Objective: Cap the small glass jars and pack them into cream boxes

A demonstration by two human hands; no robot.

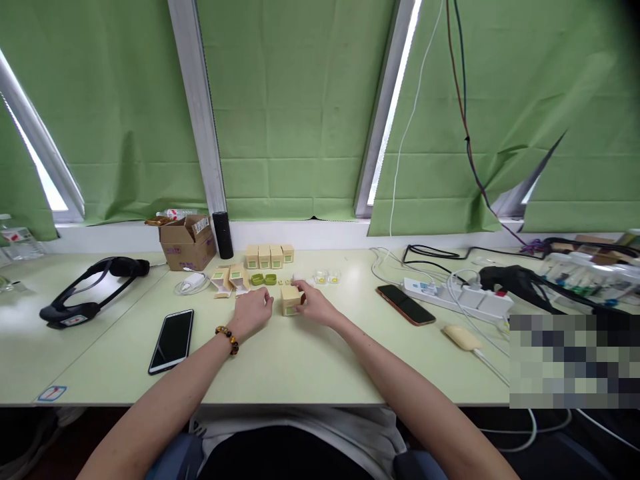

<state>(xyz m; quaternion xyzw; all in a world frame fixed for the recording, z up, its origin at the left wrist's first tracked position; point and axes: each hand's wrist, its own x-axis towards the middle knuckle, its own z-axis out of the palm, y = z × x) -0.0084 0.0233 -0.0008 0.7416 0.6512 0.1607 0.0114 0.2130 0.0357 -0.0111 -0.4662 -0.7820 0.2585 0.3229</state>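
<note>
A small pale cardboard box (289, 301) with a green square on its front stands on the table, and my right hand (316, 305) grips it from the right. Just left of the box is my left hand (253, 311), fingers curled in and apart from it; whatever they may hold is hidden. Behind my left hand lie two opened cardboard boxes (239, 279) and two green cases (264, 279). Tiny pale pieces (284, 282) lie behind the gripped box. Small clear containers with yellow bits (327, 277) sit further right. Several closed little boxes (264, 257) stand in a row at the back.
Left of my arms are a phone (173, 341), a white coiled cable (193, 283), a black headset (95, 291), a brown carton (187, 243) and a black cylinder (223, 235). To the right lie another phone (405, 305), a power strip (460, 299), a beige rounded device (461, 337) and tangled cables.
</note>
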